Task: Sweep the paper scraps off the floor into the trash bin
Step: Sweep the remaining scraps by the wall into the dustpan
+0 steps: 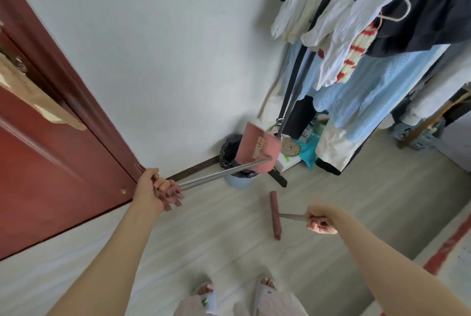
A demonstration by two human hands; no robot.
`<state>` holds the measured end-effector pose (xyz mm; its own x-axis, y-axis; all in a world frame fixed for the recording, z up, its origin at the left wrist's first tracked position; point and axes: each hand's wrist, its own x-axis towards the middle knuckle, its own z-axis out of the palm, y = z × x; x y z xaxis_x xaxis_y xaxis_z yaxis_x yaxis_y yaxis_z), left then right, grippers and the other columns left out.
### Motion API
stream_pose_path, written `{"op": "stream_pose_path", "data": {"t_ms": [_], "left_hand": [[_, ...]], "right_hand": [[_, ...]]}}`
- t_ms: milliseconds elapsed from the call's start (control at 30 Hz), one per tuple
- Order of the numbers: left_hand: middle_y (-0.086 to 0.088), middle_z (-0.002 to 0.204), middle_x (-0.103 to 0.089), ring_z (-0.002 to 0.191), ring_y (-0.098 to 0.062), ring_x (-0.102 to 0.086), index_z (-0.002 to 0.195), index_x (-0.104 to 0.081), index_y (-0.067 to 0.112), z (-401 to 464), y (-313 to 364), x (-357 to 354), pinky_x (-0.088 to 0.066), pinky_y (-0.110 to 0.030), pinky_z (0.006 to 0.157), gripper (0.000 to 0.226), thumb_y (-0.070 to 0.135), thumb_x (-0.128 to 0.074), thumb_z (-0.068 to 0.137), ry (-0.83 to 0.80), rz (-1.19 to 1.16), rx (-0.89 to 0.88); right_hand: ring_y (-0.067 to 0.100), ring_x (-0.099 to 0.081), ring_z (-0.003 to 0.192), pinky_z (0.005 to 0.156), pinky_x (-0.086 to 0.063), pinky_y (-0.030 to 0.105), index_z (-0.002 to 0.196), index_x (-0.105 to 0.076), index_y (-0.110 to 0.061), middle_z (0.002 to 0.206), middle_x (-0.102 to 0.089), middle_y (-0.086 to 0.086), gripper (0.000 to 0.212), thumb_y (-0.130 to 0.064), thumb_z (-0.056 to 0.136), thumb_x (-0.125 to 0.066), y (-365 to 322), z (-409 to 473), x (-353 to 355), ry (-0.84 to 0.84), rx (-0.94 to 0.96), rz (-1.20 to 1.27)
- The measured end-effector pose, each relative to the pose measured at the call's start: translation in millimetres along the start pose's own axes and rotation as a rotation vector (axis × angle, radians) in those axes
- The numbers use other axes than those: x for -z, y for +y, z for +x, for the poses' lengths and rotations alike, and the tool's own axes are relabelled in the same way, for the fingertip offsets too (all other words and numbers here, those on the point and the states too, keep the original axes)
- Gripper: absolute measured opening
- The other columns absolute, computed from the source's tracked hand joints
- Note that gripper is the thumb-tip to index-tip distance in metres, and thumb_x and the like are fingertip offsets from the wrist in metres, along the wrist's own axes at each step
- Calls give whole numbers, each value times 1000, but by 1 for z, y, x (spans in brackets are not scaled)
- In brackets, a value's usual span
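Observation:
My left hand (155, 188) grips the end of a long metal handle whose pink dustpan (257, 150) is tipped up over the trash bin (234, 160), a light blue bin lined with a black bag, standing by the wall. A paper scrap (259, 147) clings to the pan's face. My right hand (319, 220) grips the metal handle of a broom, and its dark red head (275, 215) rests on the pale wood floor in front of the bin. No loose scraps show on the floor.
A red door (51, 162) stands at the left. A drying rack (369, 60) loaded with socks and clothes fills the right, with boxes and clutter (300, 150) under it beside the bin. My slippered feet (237, 292) are at the bottom.

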<state>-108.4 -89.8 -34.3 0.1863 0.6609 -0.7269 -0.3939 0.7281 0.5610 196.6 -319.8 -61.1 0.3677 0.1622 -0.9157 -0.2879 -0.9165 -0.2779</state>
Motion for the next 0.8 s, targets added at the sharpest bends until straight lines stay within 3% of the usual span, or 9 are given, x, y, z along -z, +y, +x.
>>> {"op": "stream_pose_path", "data": {"t_ms": [167, 233, 267, 333, 467, 533, 633, 700, 800], "left_hand": [[5, 32, -28, 52, -22, -48, 29, -29, 20, 24, -11, 7, -47, -24, 44, 64, 23, -34, 92, 11, -100, 111], [4, 31, -28, 58, -24, -40, 40, -28, 19, 25, -14, 2, -49, -32, 36, 55, 19, -29, 94, 24, -190, 117], [4, 31, -28, 56, -22, -36, 49, -25, 19, 25, -16, 0, -51, -37, 38, 47, 17, -28, 95, 49, -251, 120], [4, 31, -28, 54, -18, -32, 53, -23, 19, 26, -20, -3, -50, -38, 58, 42, 15, -28, 95, 93, -346, 136], [6, 42, -30, 54, -17, -32, 31, -27, 16, 29, -25, -3, -36, -32, 61, 59, 10, -26, 89, 163, -392, 154], [5, 48, -28, 48, -14, -26, 41, -25, 17, 20, -25, -11, -43, -33, 59, 40, 3, -26, 78, 152, -406, 155], [3, 38, -26, 40, -16, -30, 56, -19, 19, 3, -29, -24, -48, -29, 41, 17, 3, -25, 55, 125, -462, 108], [1, 35, -28, 47, -17, -28, 52, -21, 18, 0, -33, -30, -52, -35, 47, 15, 4, -26, 54, 125, -465, 105], [1, 34, -28, 50, -16, -25, 42, -23, 17, -1, -36, -32, -48, -48, 71, 20, 3, -26, 56, 139, -486, 109]], "right_hand": [[10, -37, 19, 27, -36, 10, 69, -43, -4, 53, -39, 8, 26, 2, 92, -31, 2, -9, -13, 29, 2, 17], [10, -36, 19, 27, -36, 11, 69, -43, -3, 58, -37, 10, 28, 1, 93, -31, 3, -9, -13, 23, 4, 31], [11, -37, 19, 26, -36, 11, 70, -43, -2, 60, -34, 11, 27, 1, 94, -31, 3, -9, -13, 18, 1, 50], [11, -37, 18, 26, -37, 12, 74, -43, -1, 62, -31, 11, 24, 2, 94, -31, 3, -9, -11, 13, -9, 68], [12, -40, 20, 27, -38, 12, 80, -45, 1, 62, -40, 11, 16, 3, 92, -34, 3, -6, -6, 24, -27, -13], [11, -39, 21, 27, -38, 13, 80, -45, 2, 62, -39, 10, 15, 2, 92, -35, 4, -4, -2, 18, -38, -16], [11, -38, 21, 27, -37, 12, 79, -44, 1, 61, -37, 10, 17, 2, 92, -35, 5, -3, 4, 23, -34, 7], [10, -35, 21, 27, -37, 12, 75, -43, 0, 61, -32, 9, 21, 1, 93, -33, 5, -2, 8, 8, -21, 28], [11, -37, 22, 28, -38, 12, 76, -45, 0, 61, -35, 9, 20, 1, 93, -33, 3, -3, 13, 14, -7, 17]]}}
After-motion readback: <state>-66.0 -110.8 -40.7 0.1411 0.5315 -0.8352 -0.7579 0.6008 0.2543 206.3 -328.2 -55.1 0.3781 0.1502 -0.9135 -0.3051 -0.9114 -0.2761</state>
